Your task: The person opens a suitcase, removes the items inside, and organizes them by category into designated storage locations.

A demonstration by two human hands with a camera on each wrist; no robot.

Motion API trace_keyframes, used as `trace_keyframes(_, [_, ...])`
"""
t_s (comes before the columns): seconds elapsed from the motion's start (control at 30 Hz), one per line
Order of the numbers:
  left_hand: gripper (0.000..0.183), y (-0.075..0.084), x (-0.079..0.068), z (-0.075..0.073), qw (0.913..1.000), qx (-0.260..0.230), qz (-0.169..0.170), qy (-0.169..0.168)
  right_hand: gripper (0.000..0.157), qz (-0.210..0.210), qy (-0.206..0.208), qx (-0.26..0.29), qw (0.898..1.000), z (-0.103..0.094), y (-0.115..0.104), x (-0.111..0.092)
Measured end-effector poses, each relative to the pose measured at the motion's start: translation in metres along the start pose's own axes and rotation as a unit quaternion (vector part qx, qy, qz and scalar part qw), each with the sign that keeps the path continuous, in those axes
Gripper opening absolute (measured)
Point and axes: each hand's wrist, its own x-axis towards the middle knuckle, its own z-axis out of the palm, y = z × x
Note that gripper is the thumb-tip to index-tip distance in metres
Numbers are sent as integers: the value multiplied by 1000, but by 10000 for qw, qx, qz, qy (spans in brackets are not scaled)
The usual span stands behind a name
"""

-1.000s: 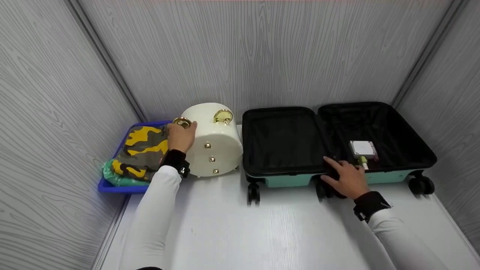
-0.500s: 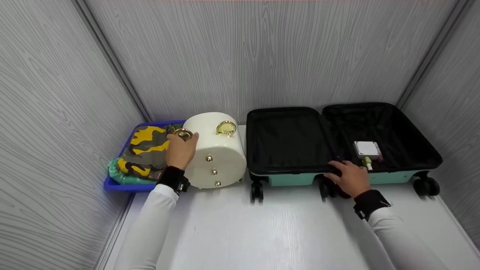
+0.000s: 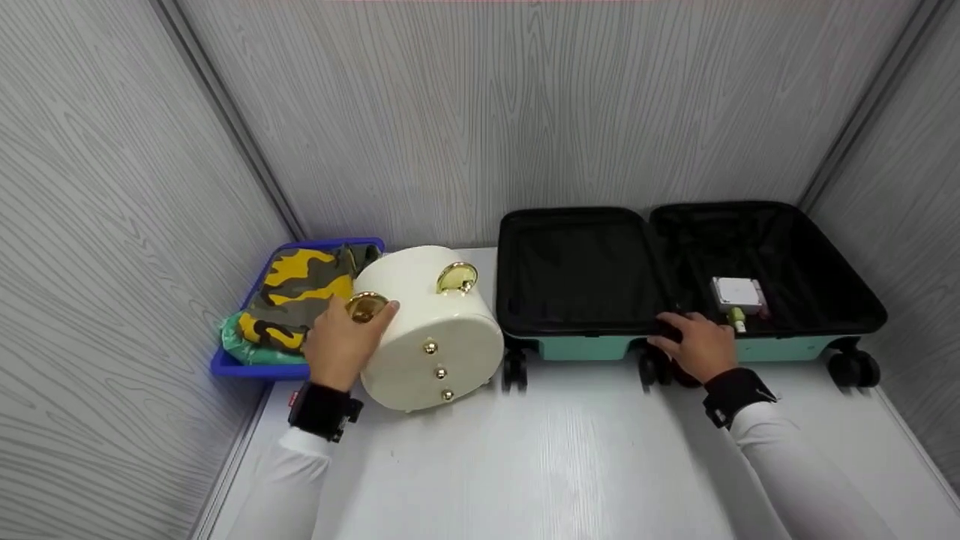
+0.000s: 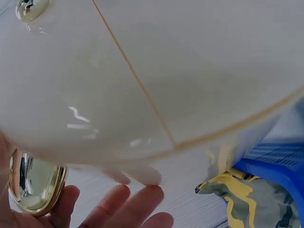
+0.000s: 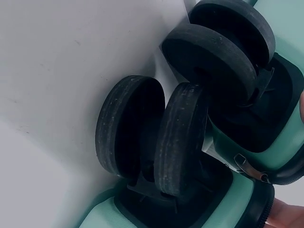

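A glossy white oval box (image 3: 424,330) with gold ring handles and gold knobs stands at centre left, tilted. My left hand (image 3: 346,341) holds it by the ring handle on its left side, thumb and fingers on either side of the ring. The left wrist view shows that gold ring (image 4: 39,183) between the digits, other fingers loosely bent beside the box. An open suitcase (image 3: 581,270), black inside and mint outside, lies to the right. My right hand (image 3: 701,349) rests on its front edge where the halves meet; fingertips by the zip are partly out of the right wrist view.
A blue basket (image 3: 259,370) at the left holds yellow-and-grey camouflage cloth (image 3: 300,289) and a green plastic-looking item (image 3: 247,351). Inside the suitcase's right half lie a white box (image 3: 736,292) and a small green-and-white item (image 3: 737,319). Black castors (image 3: 853,369) face me.
My left hand has brought the white box towards me and tipped it, away from the basket's side. My right hand has stayed at the suitcase's front edge.
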Motion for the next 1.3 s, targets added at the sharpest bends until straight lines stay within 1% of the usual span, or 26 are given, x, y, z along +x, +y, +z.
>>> trace_keyframes(0.1, [97,0,-8,-5,9985,449,293,130,53,40,-67,-7,10000,0,-1,2])
trace_keyframes(0.17, [95,1,-12,-7,9954,722,600,180,54,64,-103,-16,9999,0,-1,2])
trace_keyframes(0.23, [90,0,-14,-10,9922,814,923,210,54,80,-120,-30,9999,0,-1,2])
trace_keyframes(0.27, [88,0,-14,-12,9910,740,1098,213,54,82,-118,-29,9999,0,-1,2])
trace_keyframes(0.3, [85,-1,-13,-14,9895,585,1311,187,55,82,-109,-21,9999,-1,-1,1])
trace_keyframes(0.33, [81,-2,-10,-17,9878,290,1523,125,55,76,-91,-9,9999,-1,-1,2])
trace_keyframes(0.37, [80,-3,-5,-19,9849,-141,1726,36,55,71,-69,-1,10000,-1,-1,2])
trace_keyframes(0.43, [78,-3,10,-25,9752,-1090,1905,-288,55,67,-25,43,10000,-2,-1,2])
trace_keyframes(0.5, [72,-3,29,-30,9615,-1820,1933,-713,54,69,10,95,9999,-2,-1,2])
trace_keyframes(0.53, [69,-3,40,-31,9561,-2040,1869,-963,54,71,12,122,9999,-2,-1,2])
trace_keyframes(0.6, [63,-3,58,-33,9496,-2190,1616,-1553,54,88,-17,165,9998,-3,-1,1])
trace_keyframes(0.63, [64,-3,66,-33,9481,-2101,1505,-1855,55,101,-37,181,9998,-3,-2,0])
trace_keyframes(0.7, [71,-4,78,-30,9429,-1806,1378,-2436,55,125,-75,193,9997,-3,-2,-1])
trace_keyframes(0.73, [75,-4,82,-29,9413,-1569,1366,-2657,55,132,-84,186,9997,-3,-3,-2])
trace_keyframes(0.77, [77,-3,85,-27,9407,-1332,1383,-2795,55,136,-81,174,9997,-3,-3,-2])
trace_keyframes(0.8, [78,-3,87,-25,9410,-1093,1439,-2862,55,132,-67,162,9998,-3,-3,-2])
trace_keyframes(0.83, [78,-2,87,-24,9433,-801,1519,-2840,54,110,-38,151,9998,-3,-3,-2])
trace_keyframes(0.9, [75,-2,86,-23,9470,-402,1657,-2722,54,63,33,143,9999,-3,-4,-1])
trace_keyframes(0.97, [72,-2,82,-24,9496,-164,1736,-2604,54,27,81,148,9999,-4,-4,-1])
trace_keyframes(1.07, [73,-6,75,-28,9498,-51,1656,-2655,53,26,63,171,9998,-4,-4,-2])
trace_keyframes(1.2, [77,-12,67,-32,9431,-5,1622,-2904,54,74,-42,216,9997,-5,-4,-3])
trace_keyframes(1.3, [79,-15,62,-32,9326,-78,1762,-3150,53,76,-62,257,9996,-4,-4,-3])
